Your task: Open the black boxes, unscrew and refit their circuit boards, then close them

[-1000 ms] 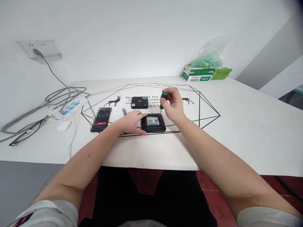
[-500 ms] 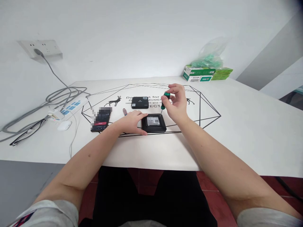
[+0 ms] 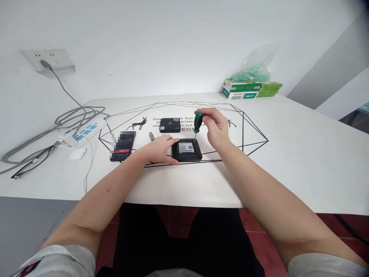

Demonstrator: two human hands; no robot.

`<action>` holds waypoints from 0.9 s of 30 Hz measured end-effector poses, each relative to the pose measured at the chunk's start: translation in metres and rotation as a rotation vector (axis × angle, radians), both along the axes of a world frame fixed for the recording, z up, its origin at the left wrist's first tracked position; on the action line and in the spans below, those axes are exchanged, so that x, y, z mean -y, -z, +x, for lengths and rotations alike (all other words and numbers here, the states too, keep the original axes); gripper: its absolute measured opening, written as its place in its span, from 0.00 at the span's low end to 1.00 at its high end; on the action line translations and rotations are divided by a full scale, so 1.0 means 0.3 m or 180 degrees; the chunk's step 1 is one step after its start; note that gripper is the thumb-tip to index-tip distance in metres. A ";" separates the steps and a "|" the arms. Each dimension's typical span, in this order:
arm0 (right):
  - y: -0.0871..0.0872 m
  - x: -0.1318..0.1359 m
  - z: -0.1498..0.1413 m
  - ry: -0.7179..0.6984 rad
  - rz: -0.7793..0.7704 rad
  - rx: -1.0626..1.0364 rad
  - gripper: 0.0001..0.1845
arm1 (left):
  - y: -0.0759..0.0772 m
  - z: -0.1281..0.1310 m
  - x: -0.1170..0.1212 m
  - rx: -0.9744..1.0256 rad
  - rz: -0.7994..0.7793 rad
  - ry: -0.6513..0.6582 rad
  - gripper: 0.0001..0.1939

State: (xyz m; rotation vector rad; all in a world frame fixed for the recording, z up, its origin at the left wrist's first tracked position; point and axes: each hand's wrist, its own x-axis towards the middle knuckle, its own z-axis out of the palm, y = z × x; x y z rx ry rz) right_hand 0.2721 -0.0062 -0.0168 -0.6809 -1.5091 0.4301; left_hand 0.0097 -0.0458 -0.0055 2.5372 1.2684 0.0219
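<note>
A square black electronic box (image 3: 188,155) with a white label lies label side up on the table. My left hand (image 3: 162,149) grips its left side, fingers at the far corner and thumb at the near one. My right hand (image 3: 216,129) holds a green and black screwdriver (image 3: 198,122) by the top of its handle, between thumb and fingertips. The screwdriver stands nearly upright, its shaft reaching down to the box's far right corner. What the tip meets is too small to make out. Behind the labelled box lies a second black box (image 3: 170,125).
A phone (image 3: 123,146) and a small pinkish-brown object (image 3: 151,136) lie left of the boxes. Farther left are a power strip (image 3: 86,132) with coiled cables, a white earbud case (image 3: 77,154) and glasses (image 3: 34,161). Green and white cartons (image 3: 242,86) under a plastic bag stand back right.
My right hand's fingers have shifted on the screwdriver handle, leaving more of it in sight, and its top has tipped slightly left. My left hand and the labelled box stay in place.
</note>
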 end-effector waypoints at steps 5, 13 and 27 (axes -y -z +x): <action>-0.010 -0.007 0.006 0.0103 0.0110 0.0086 0.11 | 0.001 0.001 0.001 0.0006 -0.0037 0.0005 0.59; 0.004 -0.020 -0.003 0.0261 0.0202 0.0249 0.12 | 0.005 -0.004 -0.002 0.0021 -0.0025 -0.0003 0.59; 0.019 -0.027 -0.015 0.0107 0.0019 0.0134 0.19 | 0.006 -0.003 -0.005 0.0012 -0.0041 0.0027 0.60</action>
